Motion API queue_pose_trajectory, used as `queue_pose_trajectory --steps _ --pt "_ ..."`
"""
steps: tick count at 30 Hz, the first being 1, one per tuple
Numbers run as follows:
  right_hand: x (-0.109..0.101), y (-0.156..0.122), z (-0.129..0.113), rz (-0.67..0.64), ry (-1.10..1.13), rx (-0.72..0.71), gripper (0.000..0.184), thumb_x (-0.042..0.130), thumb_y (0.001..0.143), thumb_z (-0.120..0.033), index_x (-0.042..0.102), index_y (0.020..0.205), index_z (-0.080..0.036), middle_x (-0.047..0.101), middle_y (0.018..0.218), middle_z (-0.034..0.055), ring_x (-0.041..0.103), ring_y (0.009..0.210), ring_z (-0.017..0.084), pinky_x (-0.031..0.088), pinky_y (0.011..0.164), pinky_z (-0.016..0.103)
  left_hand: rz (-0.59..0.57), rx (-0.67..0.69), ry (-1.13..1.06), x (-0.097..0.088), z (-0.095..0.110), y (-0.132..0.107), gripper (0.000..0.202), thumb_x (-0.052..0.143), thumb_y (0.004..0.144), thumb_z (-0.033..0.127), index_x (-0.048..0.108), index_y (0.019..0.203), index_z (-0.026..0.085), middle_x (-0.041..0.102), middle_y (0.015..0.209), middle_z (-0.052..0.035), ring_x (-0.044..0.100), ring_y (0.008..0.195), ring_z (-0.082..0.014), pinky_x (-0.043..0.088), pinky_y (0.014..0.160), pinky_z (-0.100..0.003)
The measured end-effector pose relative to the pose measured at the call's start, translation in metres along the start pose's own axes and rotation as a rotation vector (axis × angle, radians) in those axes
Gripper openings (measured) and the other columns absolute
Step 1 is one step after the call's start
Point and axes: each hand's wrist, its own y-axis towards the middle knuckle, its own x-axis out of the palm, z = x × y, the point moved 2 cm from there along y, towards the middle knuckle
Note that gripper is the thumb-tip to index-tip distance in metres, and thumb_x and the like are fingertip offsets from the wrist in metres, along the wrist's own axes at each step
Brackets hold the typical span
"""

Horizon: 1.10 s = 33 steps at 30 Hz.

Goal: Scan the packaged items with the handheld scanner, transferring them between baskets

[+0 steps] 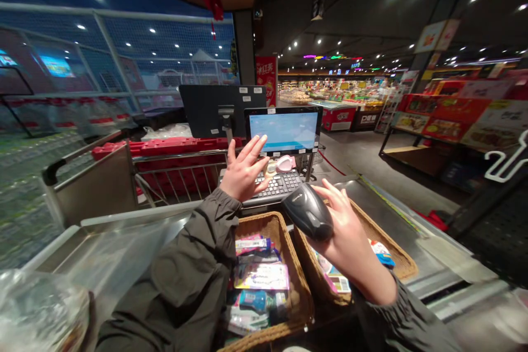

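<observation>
My left hand (244,169) is raised with fingers stretched out and spread, just in front of the lit checkout screen (284,131) and above the black keyboard (279,184). It holds nothing. My right hand (344,228) grips a black handheld barcode scanner (308,210), its head pointing left and up, above two wicker baskets. The left basket (284,231) holds several small packaged goods (261,275). The right basket (398,261) shows a few packets partly hidden by my right wrist.
A second black monitor (214,110) stands with its back to me, left of the screen. A steel counter (383,198) runs to the right. Red shopping baskets (165,148) and a metal rail sit at the left. A crumpled plastic bag (37,308) lies bottom left. Store shelves fill the right.
</observation>
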Motion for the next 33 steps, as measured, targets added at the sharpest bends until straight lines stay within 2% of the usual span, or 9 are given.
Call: queue_pose_trajectory --steps 4,8,19,26,33 --pt "0.0 -0.001 -0.007 -0.02 0.019 -0.003 0.044 0.061 0.083 -0.029 0.058 0.126 -0.019 0.057 0.134 0.0168 0.035 0.143 0.04 0.025 0.113 0.072 0.006 -0.003 -0.015 -0.002 -0.002 -0.004 0.033 0.06 0.085 0.039 0.069 0.11 0.019 0.032 0.159 -0.0138 0.035 0.146 -0.033 -0.003 0.122 -0.061" --pt "-0.001 -0.002 -0.011 -0.039 0.031 -0.002 0.037 0.059 0.084 -0.032 0.062 0.12 -0.02 0.06 0.13 0.0162 0.037 0.141 0.041 0.024 0.112 0.073 0.011 -0.01 0.002 -0.004 -0.004 -0.007 0.033 0.058 0.087 0.04 0.068 0.111 0.02 0.033 0.159 -0.0135 0.033 0.146 -0.0312 -0.003 0.122 -0.06" --pt "0.006 -0.005 -0.018 -0.057 0.039 -0.001 0.038 0.062 0.081 -0.03 0.061 0.118 -0.02 0.057 0.133 0.017 0.037 0.141 0.041 0.024 0.112 0.074 -0.038 -0.041 -0.024 -0.01 -0.009 -0.027 0.032 0.057 0.087 0.041 0.068 0.108 0.02 0.032 0.159 -0.0137 0.033 0.147 -0.0304 -0.002 0.121 -0.062" --pt "0.015 -0.01 -0.017 -0.108 0.055 0.022 0.043 0.063 0.079 -0.028 0.06 0.121 -0.019 0.057 0.134 0.0173 0.038 0.141 0.041 0.025 0.111 0.073 -0.121 -0.084 -0.071 -0.002 -0.007 -0.054 0.031 0.06 0.084 0.039 0.069 0.106 0.019 0.034 0.158 -0.0143 0.035 0.146 -0.0322 -0.002 0.121 -0.063" --pt "0.035 -0.024 -0.012 -0.221 0.093 0.049 0.046 0.063 0.075 -0.022 0.06 0.121 -0.018 0.057 0.135 0.0168 0.039 0.141 0.041 0.024 0.112 0.071 -0.25 -0.126 -0.15 0.013 -0.001 -0.094 0.033 0.066 0.079 0.039 0.069 0.106 0.019 0.033 0.159 -0.0153 0.035 0.145 -0.0348 -0.004 0.12 -0.064"
